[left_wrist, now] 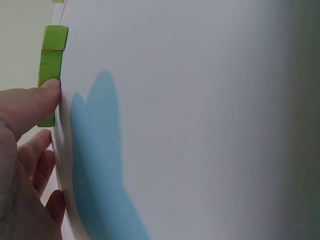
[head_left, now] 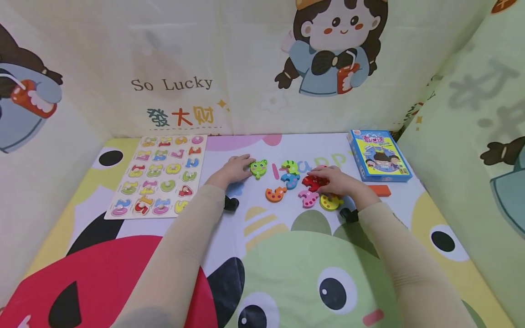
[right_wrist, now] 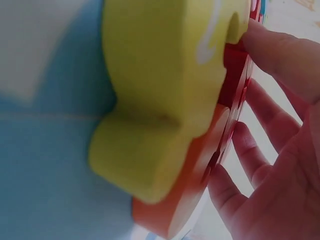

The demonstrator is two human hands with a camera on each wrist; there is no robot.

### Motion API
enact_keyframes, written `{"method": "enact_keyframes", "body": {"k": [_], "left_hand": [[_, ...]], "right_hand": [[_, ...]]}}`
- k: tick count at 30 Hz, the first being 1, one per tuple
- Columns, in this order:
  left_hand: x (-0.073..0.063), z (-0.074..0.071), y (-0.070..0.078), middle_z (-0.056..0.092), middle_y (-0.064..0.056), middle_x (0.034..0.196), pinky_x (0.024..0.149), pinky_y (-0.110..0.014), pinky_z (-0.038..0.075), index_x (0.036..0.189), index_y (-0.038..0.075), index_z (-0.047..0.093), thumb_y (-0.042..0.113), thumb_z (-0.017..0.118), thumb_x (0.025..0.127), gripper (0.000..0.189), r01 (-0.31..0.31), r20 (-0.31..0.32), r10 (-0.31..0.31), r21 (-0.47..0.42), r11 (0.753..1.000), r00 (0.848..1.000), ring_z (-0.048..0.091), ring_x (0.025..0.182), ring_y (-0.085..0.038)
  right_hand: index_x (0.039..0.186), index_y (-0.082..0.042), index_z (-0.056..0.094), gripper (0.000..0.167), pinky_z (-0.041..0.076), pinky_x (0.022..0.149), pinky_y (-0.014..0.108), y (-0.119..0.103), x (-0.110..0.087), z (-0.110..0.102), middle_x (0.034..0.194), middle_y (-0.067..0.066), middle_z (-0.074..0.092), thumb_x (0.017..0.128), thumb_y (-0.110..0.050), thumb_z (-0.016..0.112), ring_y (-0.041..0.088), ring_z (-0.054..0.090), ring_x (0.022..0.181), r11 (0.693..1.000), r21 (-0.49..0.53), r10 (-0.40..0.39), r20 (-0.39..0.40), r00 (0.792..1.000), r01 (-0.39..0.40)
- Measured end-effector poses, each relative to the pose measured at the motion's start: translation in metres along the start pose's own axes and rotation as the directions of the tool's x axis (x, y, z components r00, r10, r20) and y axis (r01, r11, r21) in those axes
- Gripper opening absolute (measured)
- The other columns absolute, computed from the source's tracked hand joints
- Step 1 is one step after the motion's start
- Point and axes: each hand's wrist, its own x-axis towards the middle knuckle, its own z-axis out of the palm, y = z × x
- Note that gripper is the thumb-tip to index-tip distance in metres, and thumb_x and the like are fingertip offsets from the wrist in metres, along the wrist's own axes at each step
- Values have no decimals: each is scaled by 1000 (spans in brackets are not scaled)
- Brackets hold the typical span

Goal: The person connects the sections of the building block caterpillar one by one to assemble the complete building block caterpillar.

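A green frog-face piece [head_left: 258, 169] lies on the printed tablecloth. My left hand [head_left: 234, 171] holds it at its left edge; in the left wrist view the thumb [left_wrist: 42, 100] presses on the green piece [left_wrist: 51, 65] while other fingers curve below. My right hand [head_left: 337, 180] reaches over a red piece [head_left: 313, 183] with fingers spread, touching it and partly hiding it. Close by lie a yellow spotted piece [head_left: 330, 202] and a pink spotted piece [head_left: 308, 198]. The right wrist view shows the yellow piece [right_wrist: 150, 75] in front of an orange piece [right_wrist: 185, 185].
Between the hands lie a blue piece [head_left: 290, 181], a green striped piece [head_left: 290, 166] and an orange curved piece [head_left: 275, 194]. A number puzzle board [head_left: 160, 180] is at left. A blue-and-yellow box [head_left: 379, 156] and an orange block [head_left: 380, 190] are at right.
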Motion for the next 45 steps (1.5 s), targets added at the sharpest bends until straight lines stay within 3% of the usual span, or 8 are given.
{"method": "enact_keyframes", "body": {"k": [12, 21, 29, 36, 45], "left_hand": [[-5, -2, 2, 17, 0, 153, 110, -52, 19, 141, 26, 32, 26, 51, 91, 53, 1, 4, 0, -10, 1000, 1000, 12, 139, -29], [-3, -2, 2, 17, 0, 153, 110, -52, 18, 142, 26, 32, 26, 51, 91, 54, -6, 4, 6, -10, 1000, 1000, 12, 139, -29], [-4, 0, 2, 17, 1, 153, 109, -53, 19, 141, 26, 33, 26, 51, 91, 53, 3, -6, -3, -25, 1000, 1000, 12, 139, -29], [-2, 3, 1, 17, 1, 153, 110, -52, 19, 141, 26, 33, 27, 52, 91, 54, -6, -9, 6, -25, 1000, 1000, 12, 139, -29], [-1, 2, -1, 17, 2, 153, 110, -52, 19, 141, 27, 33, 27, 52, 91, 53, -5, -10, 5, -29, 1000, 1000, 12, 139, -28]], "right_hand": [[137, -20, 41, 61, 44, 91, 51, -9, 9, -1, 142, 13, 31, 81, -12, 65, 38, 20, 127, 993, -116, 25, 57, 998, -18], [133, -20, 45, 60, 45, 89, 51, -8, 8, 3, 135, 12, 39, 78, -22, 70, 36, 24, 125, 991, -121, 51, -29, 998, -54], [138, -30, 39, 69, 30, 97, 59, -9, 9, 4, 139, 10, 36, 76, -28, 71, 38, 16, 129, 973, -223, 44, -55, 998, -55], [134, -33, 44, 64, 38, 92, 54, -9, 12, 2, 133, 7, 43, 77, -23, 71, 34, 21, 126, 981, -194, 24, -9, 1000, -25], [127, -27, 51, 60, 43, 87, 49, -10, 14, 1, 122, 7, 49, 72, -30, 76, 33, 22, 123, 980, -189, 60, -62, 996, -70]]}}
